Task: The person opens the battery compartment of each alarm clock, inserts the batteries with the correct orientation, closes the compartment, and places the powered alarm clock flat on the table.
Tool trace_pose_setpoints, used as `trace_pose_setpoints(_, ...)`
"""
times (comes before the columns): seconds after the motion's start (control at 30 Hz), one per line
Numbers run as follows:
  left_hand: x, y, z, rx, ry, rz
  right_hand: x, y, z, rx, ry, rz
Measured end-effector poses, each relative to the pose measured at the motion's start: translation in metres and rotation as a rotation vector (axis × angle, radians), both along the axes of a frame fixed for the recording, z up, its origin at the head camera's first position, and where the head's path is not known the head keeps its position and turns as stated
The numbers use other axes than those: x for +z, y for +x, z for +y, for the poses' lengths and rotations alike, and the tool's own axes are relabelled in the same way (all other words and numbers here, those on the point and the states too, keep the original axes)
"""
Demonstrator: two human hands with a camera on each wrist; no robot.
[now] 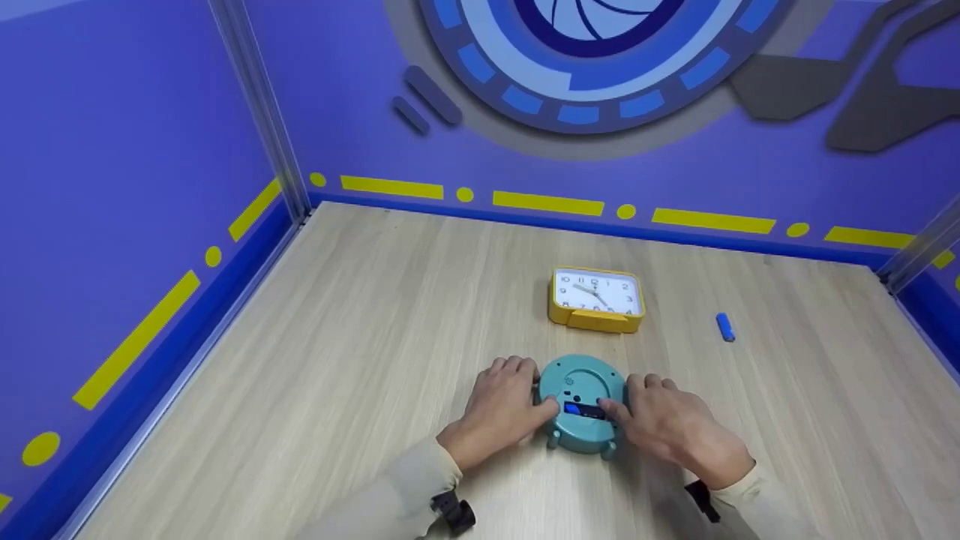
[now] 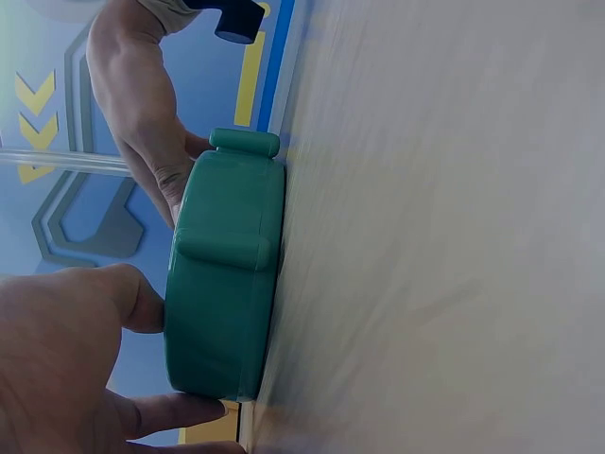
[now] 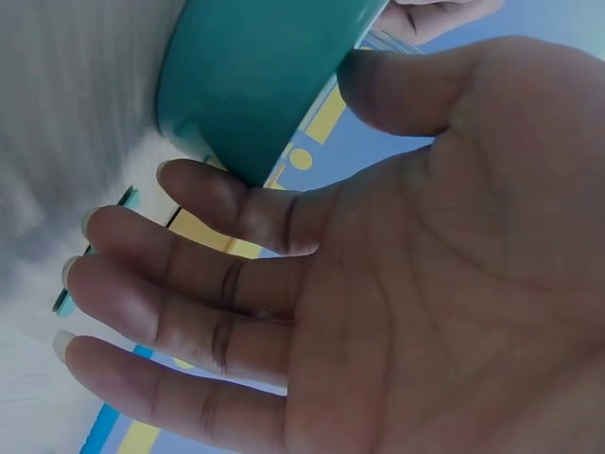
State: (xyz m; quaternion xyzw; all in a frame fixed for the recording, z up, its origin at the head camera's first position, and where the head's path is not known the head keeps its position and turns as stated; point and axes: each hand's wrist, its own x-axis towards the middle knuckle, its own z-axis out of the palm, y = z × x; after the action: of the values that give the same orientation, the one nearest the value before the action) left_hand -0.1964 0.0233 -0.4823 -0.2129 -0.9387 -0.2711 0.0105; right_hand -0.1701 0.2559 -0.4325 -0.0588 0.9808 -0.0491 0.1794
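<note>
A round teal alarm clock [image 1: 581, 367] lies back up on the table, its two stubby feet toward the person. In its back, the battery slot is uncovered and holds a blue-and-black battery [image 1: 574, 409]. My left hand [image 1: 501, 405] grips the clock's left side, thumb on the back and fingers along the rim. From the right, my right hand [image 1: 671, 424] holds the rim, its thumb at the right end of the battery slot. In the right wrist view, the index finger [image 3: 236, 203] lies against the clock's side while the other fingers stay off it.
Behind the teal clock, a yellow rectangular clock [image 1: 596, 300] lies tilted back with its dial up. A small blue piece [image 1: 725, 327] lies farther right on the wooden table [image 1: 405, 300]. Blue panel walls [image 1: 360, 150] border the table at the back and sides.
</note>
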Motion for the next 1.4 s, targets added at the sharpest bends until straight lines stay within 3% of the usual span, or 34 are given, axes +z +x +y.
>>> trace_pose_setpoints(0.37,0.0007,0.0010,0.0012,0.004,-0.004,-0.007,-0.0020,0.0008,-0.0004,-0.009,-0.072,-0.017)
trace_pose_setpoints(0.7,-0.0010,0.0008,0.0013,0.020,-0.007,-0.004,-0.0094,0.0007,-0.0038,0.009,-0.081,0.046)
trace_pose_setpoints(1.4,0.0001,0.0005,0.0010,0.013,-0.021,0.023,-0.0080,-0.0010,-0.0053,-0.010,-0.076,0.018)
